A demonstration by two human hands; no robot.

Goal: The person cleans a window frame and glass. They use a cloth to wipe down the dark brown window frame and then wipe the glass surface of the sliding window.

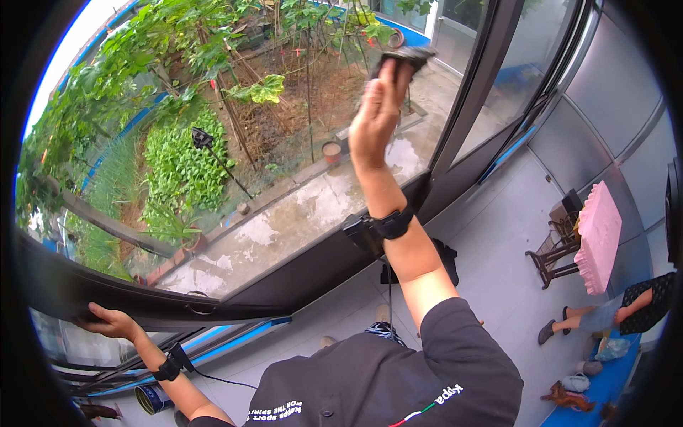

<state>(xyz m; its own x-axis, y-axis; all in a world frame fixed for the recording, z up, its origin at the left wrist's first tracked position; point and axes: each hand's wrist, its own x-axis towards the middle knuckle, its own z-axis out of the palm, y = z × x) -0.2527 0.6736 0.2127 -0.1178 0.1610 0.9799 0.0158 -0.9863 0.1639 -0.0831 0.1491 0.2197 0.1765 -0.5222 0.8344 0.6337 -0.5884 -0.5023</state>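
My right hand (380, 107) is raised against the large glass pane (299, 128), its fingers pressed on a dark, bunched cloth (408, 56) that looks blurred. Low at the left, my left hand (109, 323) rests at the dark window frame (160, 307), thumb up; its fingertips are partly lost in shadow, so its hold is unclear. Both wrists wear black straps with small boxes and cables. A small curved handle (201, 310) sits on the frame's lower edge.
Outside are a garden bed (184, 165) and a concrete path (288, 213). At right, a person (613, 315) stands beside a table with a pink cloth (602, 237). Bags and other items lie on a blue surface (605, 384). A can (152, 399) stands low at left.
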